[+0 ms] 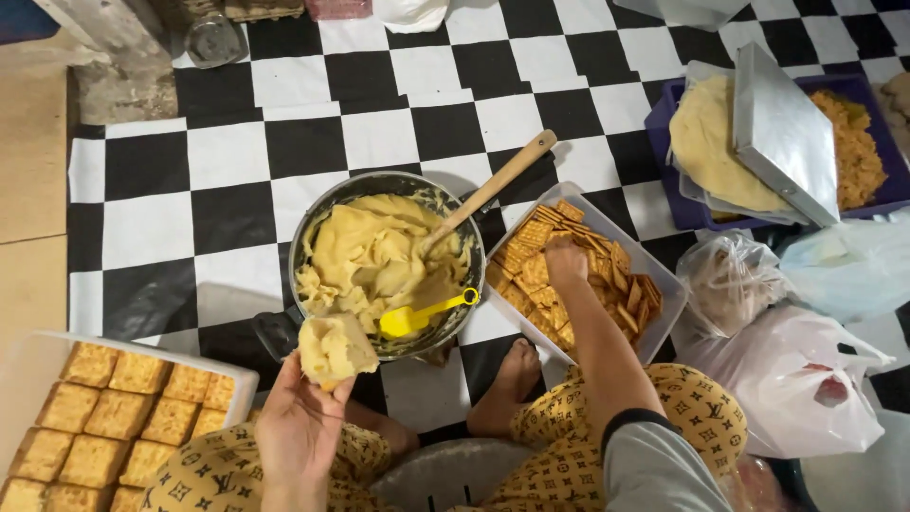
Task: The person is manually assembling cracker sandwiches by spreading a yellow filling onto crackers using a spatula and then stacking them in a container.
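My left hand [299,422] holds up a square cracker heaped with pale yellow paste [334,349], just in front of the dark metal pot [313,213]. The pot is full of the same paste [365,251]; a wooden spoon [493,185] and a small yellow spatula [417,316] rest in it. My right hand [566,263] reaches into the clear tray [664,280] of plain square crackers [531,237] to the right of the pot, fingers closed down among them.
A clear tray [28,365] of filled crackers [123,417] stands at the lower left. A purple bin [664,185] at the upper right holds flat dough, orange crumbs and a metal lid [782,133]. Plastic bags [787,370] lie at the right. My bare foot [507,384] rests on the checkered mat.
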